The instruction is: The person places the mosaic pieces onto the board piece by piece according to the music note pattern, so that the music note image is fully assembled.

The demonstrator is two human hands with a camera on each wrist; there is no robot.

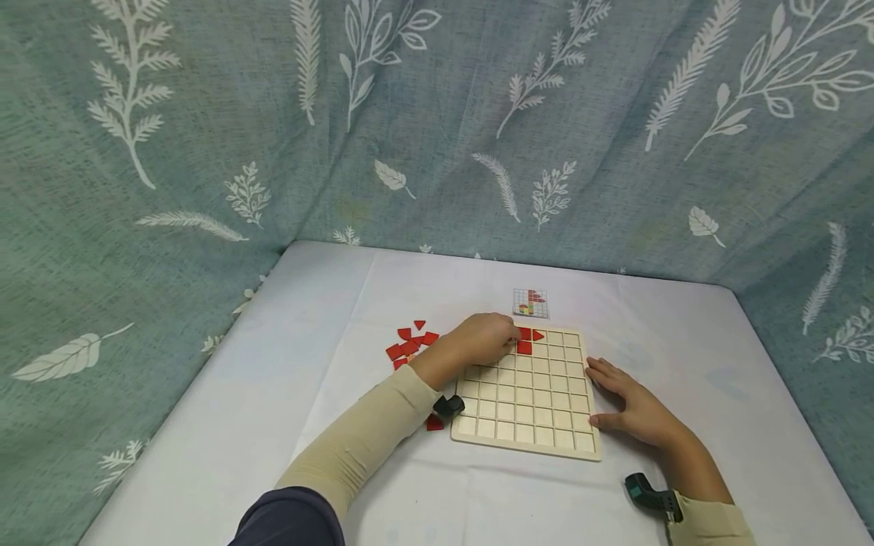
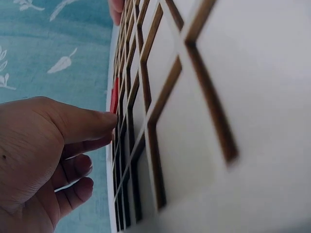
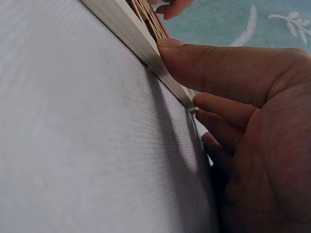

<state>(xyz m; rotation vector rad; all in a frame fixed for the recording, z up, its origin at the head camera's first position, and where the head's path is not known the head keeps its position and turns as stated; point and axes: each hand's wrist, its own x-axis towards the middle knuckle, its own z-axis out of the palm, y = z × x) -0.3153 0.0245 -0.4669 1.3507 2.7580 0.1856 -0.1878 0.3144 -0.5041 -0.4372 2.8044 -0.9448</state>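
My left hand (image 1: 486,339) reaches over the far left part of the pale wooden grid board (image 1: 522,432). Its thumb and index fingertips come together right at a red square tile (image 1: 525,334) in the board's far rows; I cannot tell whether they pinch it. Beside that tile lies a red triangle tile (image 1: 538,335), and a second red square sits just below. In the left wrist view the thumb tip meets a red tile (image 2: 114,99), other fingers loosely bent. My right hand (image 1: 638,409) rests along the board's right edge, thumb on the rim (image 3: 146,58), fingers spread along the side.
A small pattern card (image 1: 530,303) lies just beyond the board. Several loose red tiles (image 1: 410,347) are scattered left of it, partly behind the left forearm. Another red tile (image 1: 435,423) lies near the left wrist camera. A patterned curtain (image 1: 437,152) hangs behind the white-covered table.
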